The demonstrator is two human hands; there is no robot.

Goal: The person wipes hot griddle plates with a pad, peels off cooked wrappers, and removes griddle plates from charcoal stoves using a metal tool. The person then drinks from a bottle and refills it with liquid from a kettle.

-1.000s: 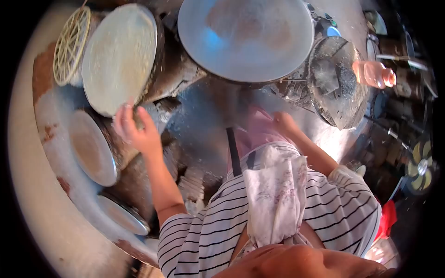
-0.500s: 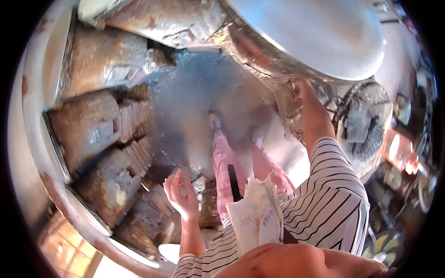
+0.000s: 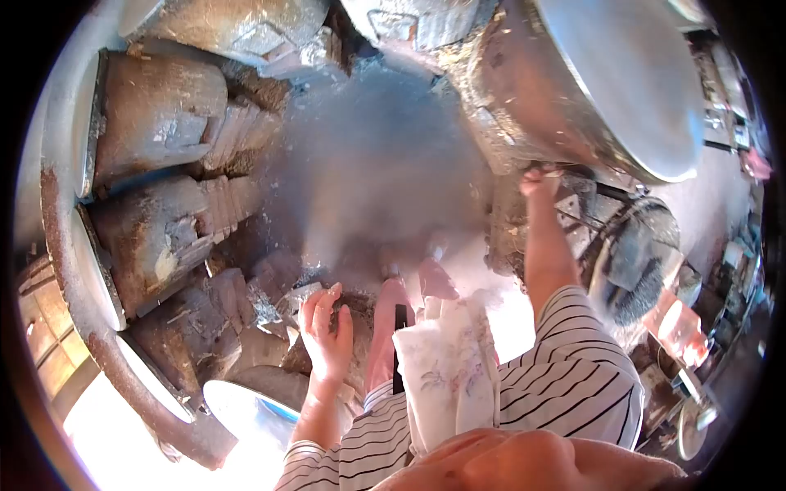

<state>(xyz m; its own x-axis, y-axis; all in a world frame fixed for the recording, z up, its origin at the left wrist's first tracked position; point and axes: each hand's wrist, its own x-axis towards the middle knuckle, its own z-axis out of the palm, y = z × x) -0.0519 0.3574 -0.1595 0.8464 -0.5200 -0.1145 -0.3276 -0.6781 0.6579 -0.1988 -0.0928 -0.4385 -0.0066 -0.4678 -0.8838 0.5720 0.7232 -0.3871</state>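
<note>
My left hand (image 3: 326, 331) is raised with its fingers apart and slightly curled, holding nothing. It hovers over the dim floor clutter, above a round white lid or pan (image 3: 246, 409). My right arm reaches forward, and my right hand (image 3: 539, 182) is closed low beside a large metal drum-like vessel (image 3: 532, 90). What its fingers hold, if anything, is hidden. The vessel has a broad pale round top (image 3: 630, 82). Just right of that hand stands a sooty round stove-like thing (image 3: 634, 262).
Rusty drum-like stoves (image 3: 155, 114) line a curved rim (image 3: 61, 229) on the left. Grey, hazy floor (image 3: 377, 164) lies between the rows. A patterned white cloth (image 3: 446, 360) hangs at my chest. Mixed clutter, including a reddish shiny box (image 3: 679, 327), stands to the right.
The view has shifted, and the large vessel now sits further right. My right hand is lower against its side. My left hand stays raised, and my feet look nearer to me.
</note>
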